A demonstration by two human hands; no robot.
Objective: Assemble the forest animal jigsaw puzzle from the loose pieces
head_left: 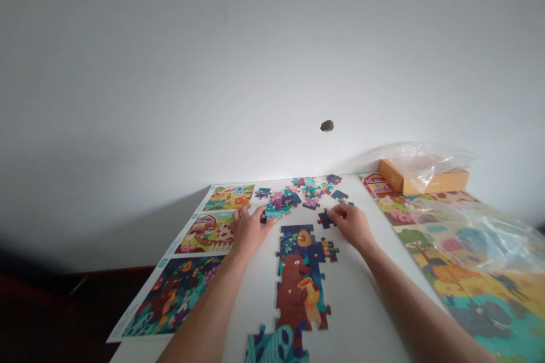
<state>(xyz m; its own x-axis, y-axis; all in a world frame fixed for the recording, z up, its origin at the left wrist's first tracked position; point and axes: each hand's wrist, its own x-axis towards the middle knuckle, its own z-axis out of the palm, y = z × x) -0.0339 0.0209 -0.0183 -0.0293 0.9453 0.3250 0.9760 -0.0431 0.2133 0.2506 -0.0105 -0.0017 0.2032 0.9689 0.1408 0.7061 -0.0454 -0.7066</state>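
Note:
My right hand (351, 226) pinches a dark blue puzzle piece (326, 219) between thumb and fingertips, just above the right side of the joined puzzle. My left hand (250, 228) has its fingers spread, partly over the printed picture sheet. Its thumb is close to a teal puzzle piece (276, 212); whether they touch I cannot tell. Between my forearms lies the partly joined puzzle (293, 281), showing a brown bear with a yellow pot. Loose puzzle pieces (311, 193) are scattered and overlapping beyond both hands.
On the left lies a sheet with three pictures (170, 295), partly under my left arm. Finished animal puzzles (443, 272) cover the right side, with clear plastic bags (489, 238) over parts of them. A yellow box (438, 182) stands by the wall (272, 68), which has a hole (327, 126).

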